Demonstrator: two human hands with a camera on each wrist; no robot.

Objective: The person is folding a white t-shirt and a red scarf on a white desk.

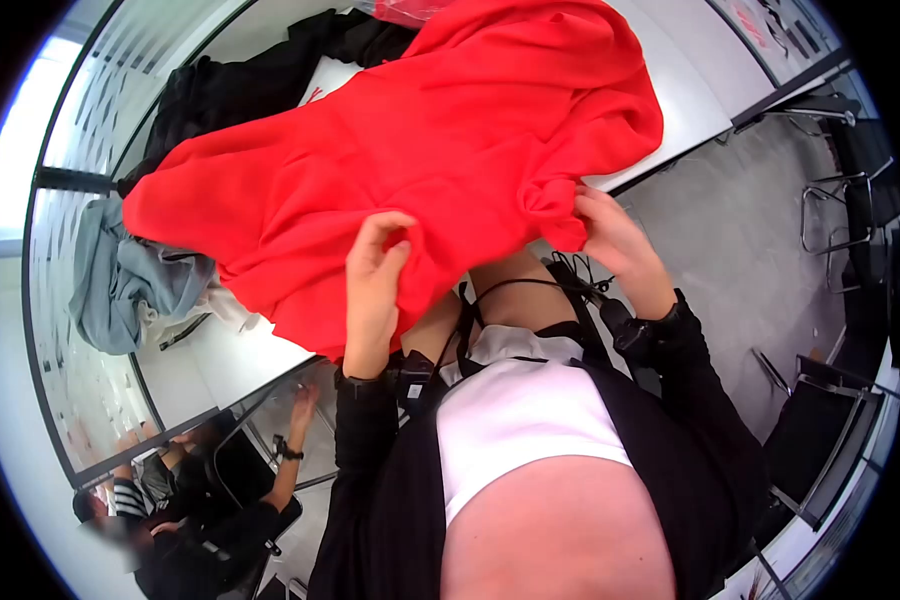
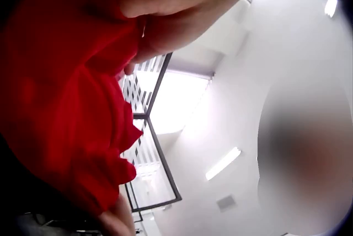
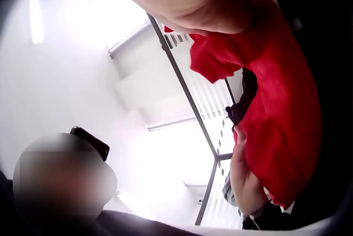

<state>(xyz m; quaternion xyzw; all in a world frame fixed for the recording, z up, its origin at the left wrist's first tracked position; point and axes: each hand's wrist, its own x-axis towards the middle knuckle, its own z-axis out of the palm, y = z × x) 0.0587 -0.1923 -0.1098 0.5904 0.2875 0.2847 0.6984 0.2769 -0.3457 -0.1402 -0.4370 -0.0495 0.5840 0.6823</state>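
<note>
A large red garment (image 1: 450, 140) is spread over the table's near edge, its lower part hanging toward the person's lap. My left hand (image 1: 372, 290) pinches its near edge between thumb and bent fingers. At the right, my right hand (image 1: 622, 245) grips a bunched, twisted bit of the same cloth. Red folds (image 2: 71, 98) drop below the fingers in the left wrist view. From the right wrist, the cloth (image 3: 281, 98) stretches across to the left hand (image 3: 245, 183). Fingertips of both hands are partly hidden by folds.
Black clothing (image 1: 230, 95) lies behind the garment on the white table (image 1: 690, 90). A grey-blue garment (image 1: 135, 280) is heaped at the left by a glass partition (image 1: 80, 410). Another person (image 1: 210, 530) sits at lower left. Black cables (image 1: 570, 268) hang near the lap; chairs (image 1: 820, 440) stand at right.
</note>
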